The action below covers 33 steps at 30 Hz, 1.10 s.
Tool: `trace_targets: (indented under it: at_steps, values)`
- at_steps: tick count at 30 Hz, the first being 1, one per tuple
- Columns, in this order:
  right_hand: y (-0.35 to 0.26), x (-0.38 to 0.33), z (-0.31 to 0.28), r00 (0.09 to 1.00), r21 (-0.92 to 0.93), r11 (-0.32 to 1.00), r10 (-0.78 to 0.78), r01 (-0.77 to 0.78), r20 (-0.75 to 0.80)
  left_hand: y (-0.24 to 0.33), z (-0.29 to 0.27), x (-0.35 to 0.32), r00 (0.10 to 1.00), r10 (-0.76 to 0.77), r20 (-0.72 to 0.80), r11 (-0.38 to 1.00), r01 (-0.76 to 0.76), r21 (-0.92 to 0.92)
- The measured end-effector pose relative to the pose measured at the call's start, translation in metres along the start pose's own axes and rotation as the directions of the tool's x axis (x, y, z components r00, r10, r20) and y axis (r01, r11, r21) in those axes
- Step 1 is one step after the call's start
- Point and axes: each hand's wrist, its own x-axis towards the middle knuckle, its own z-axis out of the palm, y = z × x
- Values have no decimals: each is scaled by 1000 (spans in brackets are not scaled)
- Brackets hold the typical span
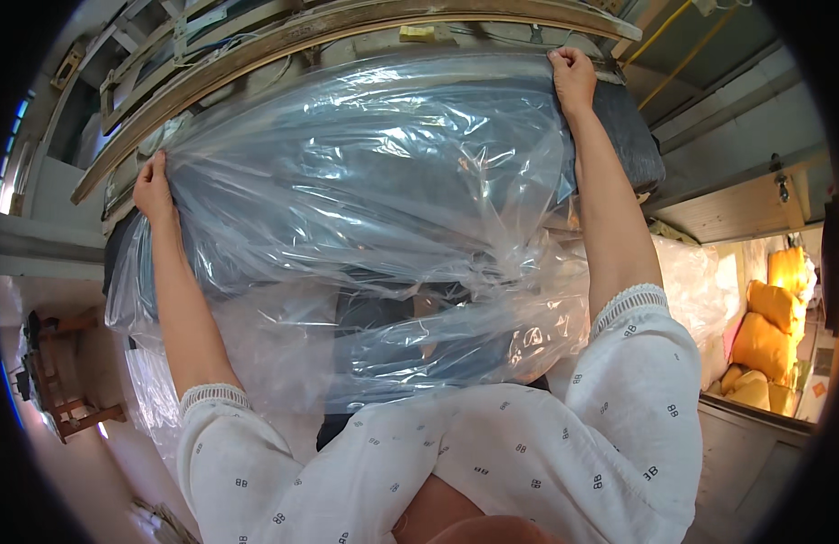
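Note:
A wide sheet of clear plastic film (pixel 347 181) is stretched between my hands and hangs down in creases toward my body. My left hand (pixel 154 189) pinches its edge at the far left. At the far right, my right hand (pixel 573 80) grips the other end of the edge, higher up in the picture. Behind the film lies a dark, padded-looking surface (pixel 632 136), bare at its right end; most of it shows only through the plastic. Gathered folds bunch together near my right forearm.
A long wooden bar (pixel 347 29) runs across the far side, beyond the film's edge. A small yellow block (pixel 417 34) rests near it. Yellow bundles (pixel 768 335) are piled at the right, past a wooden board (pixel 737 204). A brown wooden stool (pixel 70 381) stands at the left.

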Motion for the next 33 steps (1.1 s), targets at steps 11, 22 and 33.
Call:
trace_targets:
  at_steps: [11,22,33]
  values:
    - [-5,0,5,989,-121,993,-28,10,-147,-6,-18,3,991,-132,-1,988,131,80]
    - [0,10,-2,968,-120,975,164,-189,-189,-1,-22,-3,998,-45,40,994,41,104]
    - [-60,-32,-122,925,-31,980,198,-198,326,79,-45,-104,933,54,355,973,-129,190]
